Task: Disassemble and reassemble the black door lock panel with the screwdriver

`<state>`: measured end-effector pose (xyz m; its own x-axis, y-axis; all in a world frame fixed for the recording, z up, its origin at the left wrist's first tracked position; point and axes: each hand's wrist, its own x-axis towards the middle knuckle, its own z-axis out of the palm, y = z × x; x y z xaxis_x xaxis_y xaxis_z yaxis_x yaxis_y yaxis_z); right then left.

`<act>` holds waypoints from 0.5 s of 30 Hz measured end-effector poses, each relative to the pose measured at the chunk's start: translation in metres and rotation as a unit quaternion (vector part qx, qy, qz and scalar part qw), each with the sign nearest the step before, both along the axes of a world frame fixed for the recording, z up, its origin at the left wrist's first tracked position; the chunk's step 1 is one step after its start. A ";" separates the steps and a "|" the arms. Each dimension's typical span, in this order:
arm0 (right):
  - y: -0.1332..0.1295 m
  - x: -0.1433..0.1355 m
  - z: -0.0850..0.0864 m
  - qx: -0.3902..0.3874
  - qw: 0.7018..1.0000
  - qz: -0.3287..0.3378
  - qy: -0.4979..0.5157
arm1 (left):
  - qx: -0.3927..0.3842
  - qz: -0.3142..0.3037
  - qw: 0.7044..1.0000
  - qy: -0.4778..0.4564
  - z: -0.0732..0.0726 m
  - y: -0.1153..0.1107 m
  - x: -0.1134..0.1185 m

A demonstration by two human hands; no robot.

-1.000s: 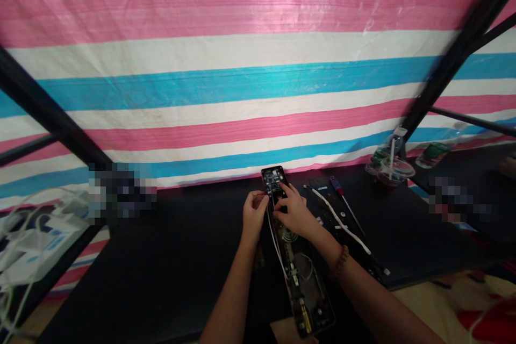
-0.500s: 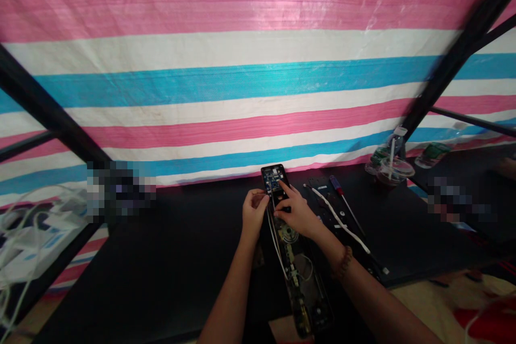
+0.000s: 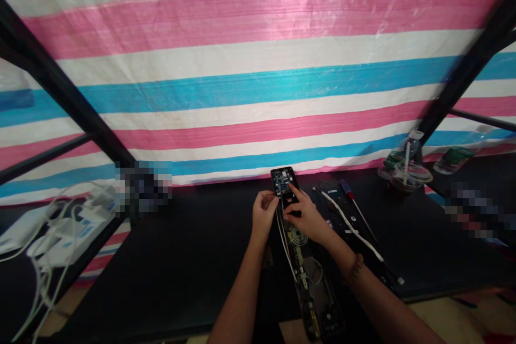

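Worktop [image 3: 181, 258]: open casing [image 3: 319, 290] loaded w/ parts

Casing, long & blk, runs approx. back edge to front edge of worktop, R of ctr. L hand [image 3: 265, 215] at its L side, fingers drawn narrow; can't tell what's btwn them. R hand [image 3: 308, 215] half spread over it. Clear cup [image 3: 411, 174] nr worktop's back R corner, straw [image 3: 407, 153] in it. In casing: blue circuit bd [image 3: 284, 178] at far end, R index tip on it; brass-col. rod [image 3: 313, 320] at near end; round part [image 3: 299, 237] mid.
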<state>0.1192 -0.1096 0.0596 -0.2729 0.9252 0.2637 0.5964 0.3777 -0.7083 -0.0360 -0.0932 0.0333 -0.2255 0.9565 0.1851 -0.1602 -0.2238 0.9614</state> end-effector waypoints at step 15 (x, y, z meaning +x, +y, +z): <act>0.001 0.003 0.000 0.014 0.999 0.034 0.003 | -0.001 -0.002 1.000 0.002 0.001 0.000 0.000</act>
<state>0.1224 -0.1085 0.0591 -0.3333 0.8967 0.2912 0.5646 0.4372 -0.7000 -0.0364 -0.0937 0.0345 -0.2218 0.9576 0.1839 -0.1569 -0.2212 0.9625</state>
